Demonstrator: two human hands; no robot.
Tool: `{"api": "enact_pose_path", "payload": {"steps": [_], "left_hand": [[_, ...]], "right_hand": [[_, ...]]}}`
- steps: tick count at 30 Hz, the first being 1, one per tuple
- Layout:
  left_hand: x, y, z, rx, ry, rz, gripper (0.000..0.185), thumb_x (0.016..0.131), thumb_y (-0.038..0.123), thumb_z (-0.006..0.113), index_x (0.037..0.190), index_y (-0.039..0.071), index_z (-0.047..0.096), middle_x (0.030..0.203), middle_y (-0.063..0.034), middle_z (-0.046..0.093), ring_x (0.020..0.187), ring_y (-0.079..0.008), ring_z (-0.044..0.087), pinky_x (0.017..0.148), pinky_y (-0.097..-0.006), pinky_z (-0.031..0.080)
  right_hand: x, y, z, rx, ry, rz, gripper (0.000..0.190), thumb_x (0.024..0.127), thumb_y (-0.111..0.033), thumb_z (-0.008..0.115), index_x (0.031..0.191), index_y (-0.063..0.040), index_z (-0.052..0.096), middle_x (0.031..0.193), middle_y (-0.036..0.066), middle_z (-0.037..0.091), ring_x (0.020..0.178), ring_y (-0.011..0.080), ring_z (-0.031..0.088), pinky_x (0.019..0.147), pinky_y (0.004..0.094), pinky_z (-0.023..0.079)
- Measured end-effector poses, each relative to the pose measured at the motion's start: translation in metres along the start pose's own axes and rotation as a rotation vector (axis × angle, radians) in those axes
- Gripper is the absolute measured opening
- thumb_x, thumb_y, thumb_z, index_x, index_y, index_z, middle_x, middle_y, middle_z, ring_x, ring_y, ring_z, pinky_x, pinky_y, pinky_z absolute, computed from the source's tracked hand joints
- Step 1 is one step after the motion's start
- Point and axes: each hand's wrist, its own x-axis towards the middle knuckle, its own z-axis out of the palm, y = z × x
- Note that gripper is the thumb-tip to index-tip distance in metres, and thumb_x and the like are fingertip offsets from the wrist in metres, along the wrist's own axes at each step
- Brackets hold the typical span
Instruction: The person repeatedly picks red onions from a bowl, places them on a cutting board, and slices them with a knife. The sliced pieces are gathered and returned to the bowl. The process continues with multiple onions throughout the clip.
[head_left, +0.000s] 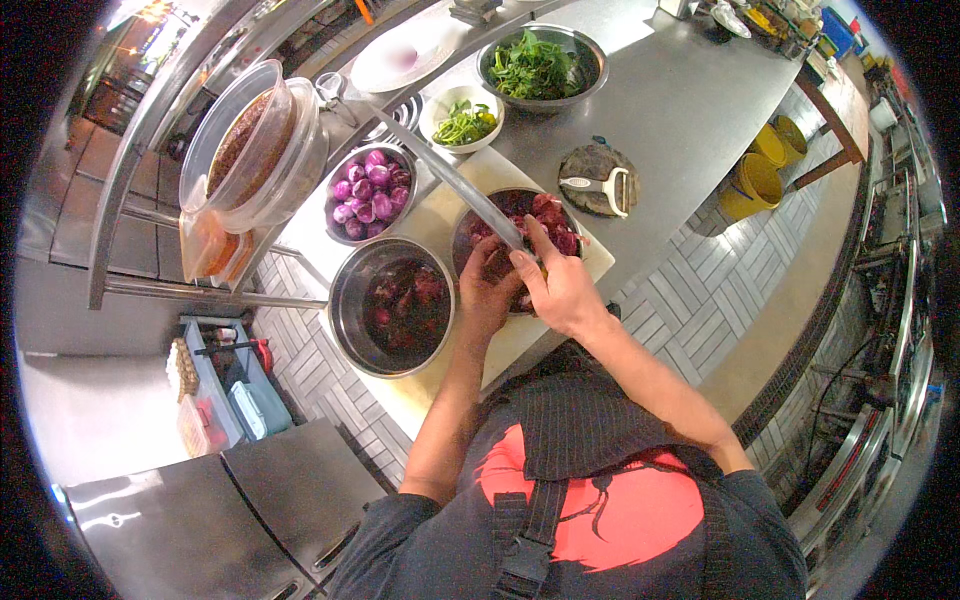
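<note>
My right hand (564, 289) grips a long knife (457, 174), whose blade points away to the upper left. My left hand (486, 283) curls beside it, around what seems to be a red onion, mostly hidden by the fingers. Both hands are over a bowl (459, 234) holding red onion pieces and skins (551, 214). To the left stands a deep metal pot (337, 315) with dark red onions (409, 296) inside. Beyond that pot, a metal bowl (334, 221) holds peeled purple onions (367, 196). Under these vessels lies a pale cutting board (510, 163).
A white peeler (616, 191) rests on a round board (581, 161). Greens fill a steel bowl (604, 64) and a small white bowl (436, 142). Plastic tubs (300, 157) occupy a metal rack (112, 217) at left. Yellow buckets (750, 184) stand beyond the steel table (675, 105).
</note>
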Motion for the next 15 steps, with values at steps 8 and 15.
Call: {"api": "enact_pose_path", "payload": {"steps": [8,15], "left_hand": [[0.007,-0.001,-0.006,-0.135,0.018,0.021,0.055,0.083,-0.005,0.077,0.133,0.003,0.053,0.124,-0.0079,0.063,0.116,-0.0204,0.062,0.101,-0.0352,0.051],[0.009,0.002,-0.011,0.050,0.029,0.073,0.062,0.083,-0.005,0.076,0.139,0.006,0.053,0.130,-0.0067,0.064,0.117,-0.0198,0.062,0.103,-0.0351,0.051]], "right_hand": [[-0.002,0.001,-0.003,0.063,-0.061,0.079,0.067,0.102,-0.053,0.049,0.146,-0.003,0.049,0.097,0.031,0.069,0.094,0.0486,0.068,0.086,0.0500,0.053],[0.007,0.024,0.014,0.196,0.058,-0.026,0.067,0.101,-0.054,0.052,0.140,0.001,0.056,0.101,0.025,0.073,0.094,0.0409,0.071,0.088,0.0441,0.053]]}}
